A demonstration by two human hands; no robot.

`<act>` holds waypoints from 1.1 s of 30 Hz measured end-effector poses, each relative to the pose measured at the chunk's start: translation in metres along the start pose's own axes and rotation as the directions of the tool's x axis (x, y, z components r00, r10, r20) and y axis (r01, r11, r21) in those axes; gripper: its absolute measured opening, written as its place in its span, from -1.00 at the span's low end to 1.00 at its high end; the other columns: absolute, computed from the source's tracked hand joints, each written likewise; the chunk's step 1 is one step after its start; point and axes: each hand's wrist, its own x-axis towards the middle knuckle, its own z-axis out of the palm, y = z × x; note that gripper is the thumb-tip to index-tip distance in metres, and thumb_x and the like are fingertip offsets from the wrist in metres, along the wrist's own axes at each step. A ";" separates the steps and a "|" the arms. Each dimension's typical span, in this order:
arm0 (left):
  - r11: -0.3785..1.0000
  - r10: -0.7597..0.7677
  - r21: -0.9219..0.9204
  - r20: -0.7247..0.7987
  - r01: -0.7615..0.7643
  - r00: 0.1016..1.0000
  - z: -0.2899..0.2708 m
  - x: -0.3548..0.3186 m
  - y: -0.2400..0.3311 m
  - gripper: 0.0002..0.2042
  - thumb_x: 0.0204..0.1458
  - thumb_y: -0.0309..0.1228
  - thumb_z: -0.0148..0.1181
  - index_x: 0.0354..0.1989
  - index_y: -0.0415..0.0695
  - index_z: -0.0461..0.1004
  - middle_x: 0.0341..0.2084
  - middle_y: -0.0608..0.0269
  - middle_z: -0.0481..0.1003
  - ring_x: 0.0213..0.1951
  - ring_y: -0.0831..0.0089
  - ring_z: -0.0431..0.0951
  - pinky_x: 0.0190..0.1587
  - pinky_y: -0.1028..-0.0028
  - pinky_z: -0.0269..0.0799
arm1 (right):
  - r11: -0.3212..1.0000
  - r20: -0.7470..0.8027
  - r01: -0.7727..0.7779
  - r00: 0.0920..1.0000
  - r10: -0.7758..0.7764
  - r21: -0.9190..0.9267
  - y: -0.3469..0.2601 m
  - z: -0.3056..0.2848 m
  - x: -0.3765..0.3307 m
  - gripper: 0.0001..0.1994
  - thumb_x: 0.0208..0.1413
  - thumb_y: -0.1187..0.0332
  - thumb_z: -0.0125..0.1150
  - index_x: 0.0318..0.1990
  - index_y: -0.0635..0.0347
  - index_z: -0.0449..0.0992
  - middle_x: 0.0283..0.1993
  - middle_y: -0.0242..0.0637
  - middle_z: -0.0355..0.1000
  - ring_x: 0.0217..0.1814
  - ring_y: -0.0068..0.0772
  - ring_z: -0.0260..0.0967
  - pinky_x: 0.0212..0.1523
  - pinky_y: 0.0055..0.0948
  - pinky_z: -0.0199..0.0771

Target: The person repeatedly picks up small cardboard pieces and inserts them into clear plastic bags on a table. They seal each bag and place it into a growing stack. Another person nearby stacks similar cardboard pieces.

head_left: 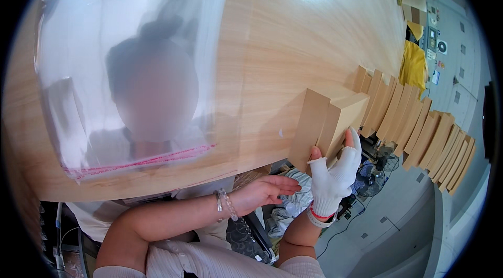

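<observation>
A plain brown cardboard box (342,113) stands at the table's right front edge. My right hand (338,173), in a white glove with bare fingertips showing, grips its near end between thumb and fingers. Another brown cardboard panel or box (309,126) stands against its left side; I cannot tell whether the two are joined. My left hand (267,191) is bare, with beaded bracelets at the wrist. It hovers just off the table's front edge, fingers stretched out toward the right, holding nothing and apart from the box.
A glossy stack of clear plastic bags (78,121) with a pinkish-red strip covers the left of the wooden table (262,68). Similar brown boxes (403,113) stand in a long row to the right. Yellow cloth (414,63) lies beyond them. A black fan (370,179) stands below.
</observation>
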 end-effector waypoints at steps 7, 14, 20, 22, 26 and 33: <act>0.991 0.018 0.134 0.047 -0.024 0.999 0.003 -0.006 0.002 -0.54 -0.05 -0.56 -0.16 0.12 -0.19 0.23 0.07 0.19 0.30 0.13 0.48 0.22 0.05 0.52 0.19 | 0.999 0.068 0.018 0.998 -0.016 -0.042 -0.001 -0.006 0.001 -0.30 -0.37 0.46 0.32 0.06 0.43 0.22 0.04 0.10 0.26 -0.01 0.03 0.26 0.00 -0.25 0.27; 0.575 0.602 0.638 0.095 -0.513 0.793 0.050 -0.023 0.026 -0.54 -0.05 -0.68 -0.22 0.12 -0.25 0.19 0.08 0.21 0.24 0.12 0.46 0.23 0.13 0.43 0.15 | 0.982 0.162 0.166 0.975 -0.150 -0.090 0.009 -0.024 0.009 -0.37 -0.30 0.44 0.26 0.04 0.45 0.23 -0.07 0.12 0.34 -0.19 0.00 0.38 -0.20 -0.29 0.41; 0.655 0.651 0.401 0.131 -0.641 0.748 0.083 0.029 0.062 -0.51 0.07 -0.47 -0.04 0.16 -0.32 0.01 0.04 0.06 0.24 0.05 0.41 0.31 0.07 0.42 0.26 | 0.963 0.129 0.267 0.956 -0.263 -0.021 0.017 -0.030 0.013 -0.43 -0.29 0.41 0.28 -0.02 0.45 0.29 -0.05 0.13 0.33 -0.13 0.04 0.37 -0.14 -0.26 0.41; 0.484 0.716 0.662 0.076 -0.572 0.694 0.086 0.045 0.070 -0.50 0.06 -0.39 0.02 0.12 -0.35 0.02 -0.06 0.01 0.29 -0.03 0.40 0.37 -0.04 0.44 0.35 | 0.954 0.089 0.299 0.951 -0.297 -0.010 0.020 -0.031 0.010 -0.44 -0.29 0.39 0.29 -0.04 0.44 0.30 -0.04 0.12 0.33 -0.12 0.06 0.37 -0.12 -0.26 0.41; 0.251 0.697 0.947 -0.034 -0.200 0.717 0.106 0.048 0.079 -0.53 0.03 -0.32 0.09 0.01 -0.37 0.10 -0.25 -0.03 0.37 -0.24 0.38 0.49 -0.27 0.46 0.47 | 0.969 0.028 0.245 0.969 -0.246 0.039 0.026 -0.035 -0.005 -0.45 -0.29 0.34 0.31 -0.06 0.39 0.33 -0.01 0.11 0.31 -0.07 0.05 0.35 -0.08 -0.26 0.40; -0.266 0.683 0.935 0.356 -0.237 0.638 0.139 -0.015 0.046 -0.61 -0.01 -0.36 0.09 -0.06 -0.31 0.19 -0.30 -0.11 0.39 -0.24 0.01 0.42 -0.18 0.27 0.34 | 0.748 -0.330 0.167 0.941 0.072 0.642 0.085 -0.051 -0.015 -0.25 -0.24 0.54 0.28 0.18 0.37 0.05 0.24 0.02 0.04 0.20 -0.10 0.14 0.18 -0.25 0.15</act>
